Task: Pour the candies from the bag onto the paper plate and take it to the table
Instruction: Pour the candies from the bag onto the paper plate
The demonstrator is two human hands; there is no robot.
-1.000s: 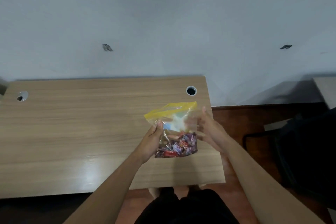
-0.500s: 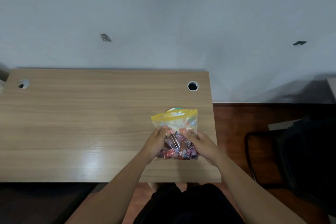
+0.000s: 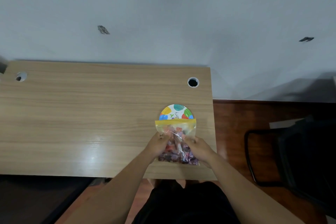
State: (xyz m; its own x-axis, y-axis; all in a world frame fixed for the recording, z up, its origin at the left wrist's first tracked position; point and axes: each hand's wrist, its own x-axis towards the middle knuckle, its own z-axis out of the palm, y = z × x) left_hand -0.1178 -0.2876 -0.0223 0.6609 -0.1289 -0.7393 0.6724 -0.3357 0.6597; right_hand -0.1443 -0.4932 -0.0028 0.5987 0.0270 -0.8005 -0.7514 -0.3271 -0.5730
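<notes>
A clear zip bag (image 3: 176, 130) with a yellow top strip holds several wrapped candies (image 3: 177, 154) in red and purple. My left hand (image 3: 157, 144) grips its left side and my right hand (image 3: 200, 148) grips its right side, over the desk's right front part. A colourful paper plate (image 3: 175, 112) lies on the wooden desk (image 3: 91, 114) just beyond the bag. The bag hides the plate's near half. The bag's yellow strip looks closed.
The desk has a cable hole (image 3: 193, 82) at the back right and another cable hole (image 3: 21, 76) at the back left. A white wall stands behind it. A dark chair (image 3: 294, 154) sits on the wood floor to the right.
The bag has come down and nearer the desk's front edge. My right hand closed onto the bag's right side. The plate behind the bag has come into sight.
</notes>
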